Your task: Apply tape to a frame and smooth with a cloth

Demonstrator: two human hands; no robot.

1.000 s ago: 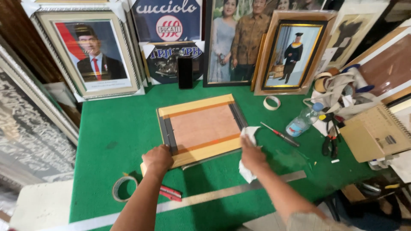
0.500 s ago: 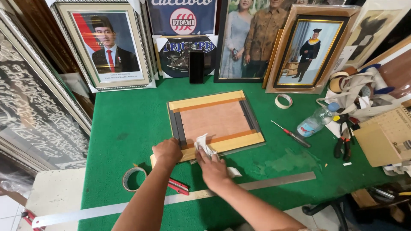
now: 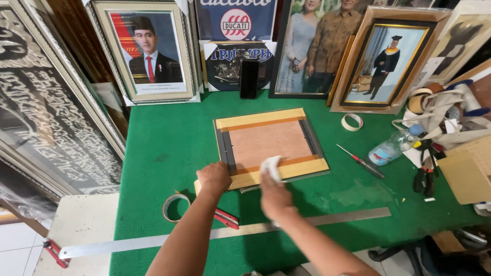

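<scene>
Hands meet at the near edge of a rectangular picture frame (image 3: 271, 145) lying face down in the middle of the green felt-covered desk (image 3: 169, 148), its brown backing board up and pale wooden rails along the near and far sides. The left hand (image 3: 214, 179) is curled over the frame's near left corner, pinning it. The right hand (image 3: 275, 197) is closed around a crumpled white cloth (image 3: 271, 166), pressed onto the near wooden rail.

Wiping goes best, I judge, with the left hand bearing down firmly so the frame cannot skid on the felt, and the cloth drawn along the rail's length in even strokes, not scrubbed across the board's seams.

Just beside the left forearm, near the desk's front edge, lie a roll of beige tape (image 3: 175, 207) and a red-handled cutter (image 3: 225, 218). A long steel ruler (image 3: 337, 219) runs beneath both arms.
</scene>
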